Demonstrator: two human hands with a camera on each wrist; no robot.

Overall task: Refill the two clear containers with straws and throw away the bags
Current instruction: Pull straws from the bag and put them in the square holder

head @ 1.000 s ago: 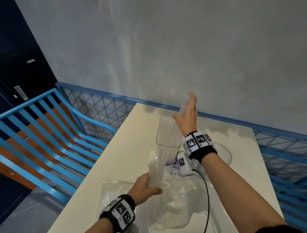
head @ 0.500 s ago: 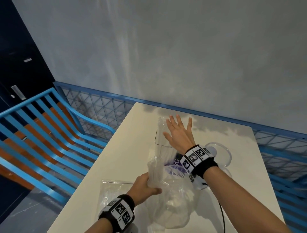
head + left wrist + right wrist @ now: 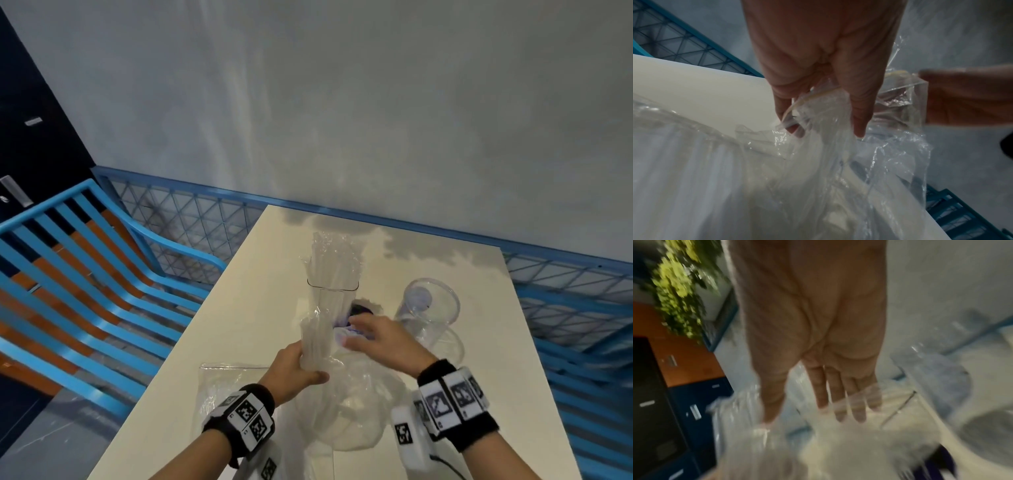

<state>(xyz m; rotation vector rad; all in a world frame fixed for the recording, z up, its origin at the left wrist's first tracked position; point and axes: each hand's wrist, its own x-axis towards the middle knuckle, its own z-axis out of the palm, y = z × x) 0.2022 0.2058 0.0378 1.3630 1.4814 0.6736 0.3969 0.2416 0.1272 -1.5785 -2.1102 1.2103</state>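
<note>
So the straws [image 3: 330, 274] stand near upright in the square clear container [image 3: 332, 298] mid-bench, long axis vertical, tops toward the far edge, bag still partly on. Left hand [image 3: 294, 368] grips the bag [image 3: 346, 404] and straw bundle; right hand [image 3: 383, 339] has loose, open fingers on the plastic. Round container [image 3: 428, 308] looks empty, bags not binned yet.

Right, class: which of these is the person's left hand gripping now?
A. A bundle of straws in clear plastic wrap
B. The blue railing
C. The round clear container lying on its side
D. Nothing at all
A: in the head view the left hand curls round the bundle of straws in clear plastic, while the round clear container lies apart to the right.
</note>
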